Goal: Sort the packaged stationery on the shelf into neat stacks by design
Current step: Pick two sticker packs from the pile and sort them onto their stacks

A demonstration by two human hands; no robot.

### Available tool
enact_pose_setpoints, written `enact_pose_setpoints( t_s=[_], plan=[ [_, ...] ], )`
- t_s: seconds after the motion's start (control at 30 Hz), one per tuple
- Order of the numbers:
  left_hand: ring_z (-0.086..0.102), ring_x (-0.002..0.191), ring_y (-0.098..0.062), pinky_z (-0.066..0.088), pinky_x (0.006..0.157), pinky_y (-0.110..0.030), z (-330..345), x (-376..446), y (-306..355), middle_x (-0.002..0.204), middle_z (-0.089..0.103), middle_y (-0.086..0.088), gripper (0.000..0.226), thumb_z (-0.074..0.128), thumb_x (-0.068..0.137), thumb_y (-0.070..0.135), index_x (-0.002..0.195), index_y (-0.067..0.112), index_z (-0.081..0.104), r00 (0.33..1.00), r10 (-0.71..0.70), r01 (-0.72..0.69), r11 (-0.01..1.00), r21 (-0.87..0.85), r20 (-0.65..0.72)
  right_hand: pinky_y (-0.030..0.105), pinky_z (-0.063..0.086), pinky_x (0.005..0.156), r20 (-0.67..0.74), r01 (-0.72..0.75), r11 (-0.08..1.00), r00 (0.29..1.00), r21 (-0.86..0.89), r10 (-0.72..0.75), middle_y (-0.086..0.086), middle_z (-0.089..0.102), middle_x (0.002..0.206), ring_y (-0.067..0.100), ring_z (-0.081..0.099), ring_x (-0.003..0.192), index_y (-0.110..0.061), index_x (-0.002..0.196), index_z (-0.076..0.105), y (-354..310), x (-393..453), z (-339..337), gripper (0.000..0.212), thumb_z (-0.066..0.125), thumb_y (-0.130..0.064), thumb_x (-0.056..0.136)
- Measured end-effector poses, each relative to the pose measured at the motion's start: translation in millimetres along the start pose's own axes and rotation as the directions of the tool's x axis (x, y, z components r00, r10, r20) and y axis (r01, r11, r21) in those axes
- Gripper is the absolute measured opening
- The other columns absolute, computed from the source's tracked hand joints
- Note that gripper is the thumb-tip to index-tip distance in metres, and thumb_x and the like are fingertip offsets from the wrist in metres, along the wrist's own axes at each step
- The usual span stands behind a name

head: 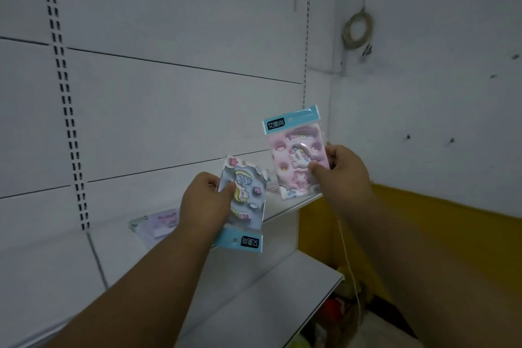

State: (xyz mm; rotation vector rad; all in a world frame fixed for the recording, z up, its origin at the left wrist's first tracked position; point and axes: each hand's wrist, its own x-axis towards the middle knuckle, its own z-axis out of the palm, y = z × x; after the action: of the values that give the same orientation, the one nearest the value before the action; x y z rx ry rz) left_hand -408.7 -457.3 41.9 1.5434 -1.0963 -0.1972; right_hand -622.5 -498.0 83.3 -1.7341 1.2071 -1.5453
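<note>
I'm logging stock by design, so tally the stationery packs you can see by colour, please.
Pink unicorn pack, held in the right hand: 1
Blue-grey pack, held upside down in the left hand: 1
Pale purple pack, lying on the shelf: 1
Total: 3

Pink packet: clear glossy plastic sleeve with glare spot, puffy smooth stickers inside, matt blue paper header. Blue-grey packet: same shiny plastic wrap, same header. Shelf: smooth white painted metal, matt. Back panel: same finish. Wall: rough scuffed white paint.
</note>
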Motion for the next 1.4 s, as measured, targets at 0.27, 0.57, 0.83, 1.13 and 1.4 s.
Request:
enact_pose_setpoints(
  t_s=[0.27, 0.57, 0.83, 1.13, 1.4],
  plan=[
    [0.063, 0.076, -0.016, 0.052, 0.067, -0.033, 72.0, 72.5, -1.0, 0.084, 0.064, 0.000, 0.018, 0.061, 0.092, 0.034, 0.091, 0.017, 0.054, 0.998, -0.023, 0.023, 1.000, 0.008, -0.060, 0.022, 0.056, 0.060, 0.016, 0.020, 1.000, 1.000, -0.004, -0.020, -0.011, 0.064, 0.085, 0.013, 0.069, 0.080, -0.025, 0.099, 0.055, 62.4, 102.5, 27.4, 0.012, 0.064, -0.026, 0.092],
    [0.063, 0.079, -0.015, 0.053, 0.073, -0.037, 122.3, 138.4, 1.2, 0.086, 0.063, 0.003, 0.017, 0.059, 0.093, 0.035, 0.094, 0.019, 0.054, 0.987, -0.059, 0.060, 0.998, -0.001, -0.147, 0.043, 0.062, 0.075, 0.047, -0.004, 0.997, 0.999, -0.080, 0.008, 0.003, 0.072, 0.087, 0.021, 0.072, 0.079, -0.014, 0.094, 0.066, 125.0, 217.2, 68.6, 0.012, 0.066, -0.022, 0.085],
    [0.061, 0.077, -0.012, 0.044, 0.059, -0.027, 160.0, 153.1, -7.1, 0.086, 0.064, 0.003, 0.017, 0.061, 0.093, 0.034, 0.095, 0.017, 0.056, 0.941, -0.094, 0.115, 0.992, 0.046, -0.325, 0.041, 0.060, 0.079, 0.367, -0.019, 0.954, 0.920, -0.301, 0.135, 0.022, 0.072, 0.095, 0.035, 0.071, 0.087, 0.005, 0.094, 0.070, 199.4, 300.0, 117.5, 0.020, 0.063, -0.003, 0.077],
    [0.062, 0.077, -0.009, 0.042, 0.058, -0.025, 225.4, 159.7, -5.3, 0.087, 0.066, 0.006, 0.015, 0.061, 0.094, 0.033, 0.096, 0.019, 0.058, 0.859, -0.214, 0.253, 0.967, 0.022, -0.465, 0.017, 0.039, 0.056, 0.650, 0.162, 0.902, 0.744, -0.401, 0.155, 0.001, 0.051, 0.072, 0.018, 0.055, 0.078, -0.010, 0.069, 0.053, 249.4, 338.1, 140.2, 0.021, 0.058, -0.013, 0.089],
    [0.066, 0.081, -0.018, 0.052, 0.069, -0.034, 255.0, 168.5, -1.5, 0.089, 0.069, -0.001, 0.017, 0.063, 0.092, 0.032, 0.094, 0.015, 0.059, 0.862, -0.244, 0.309, 0.948, 0.079, -0.445, 0.020, 0.033, 0.048, 0.766, 0.446, 0.787, 0.640, -0.428, 0.054, 0.002, 0.052, 0.069, 0.020, 0.055, 0.074, -0.012, 0.068, 0.048, 264.9, 352.3, 139.8, 0.028, 0.068, -0.024, 0.084]
  ],
)
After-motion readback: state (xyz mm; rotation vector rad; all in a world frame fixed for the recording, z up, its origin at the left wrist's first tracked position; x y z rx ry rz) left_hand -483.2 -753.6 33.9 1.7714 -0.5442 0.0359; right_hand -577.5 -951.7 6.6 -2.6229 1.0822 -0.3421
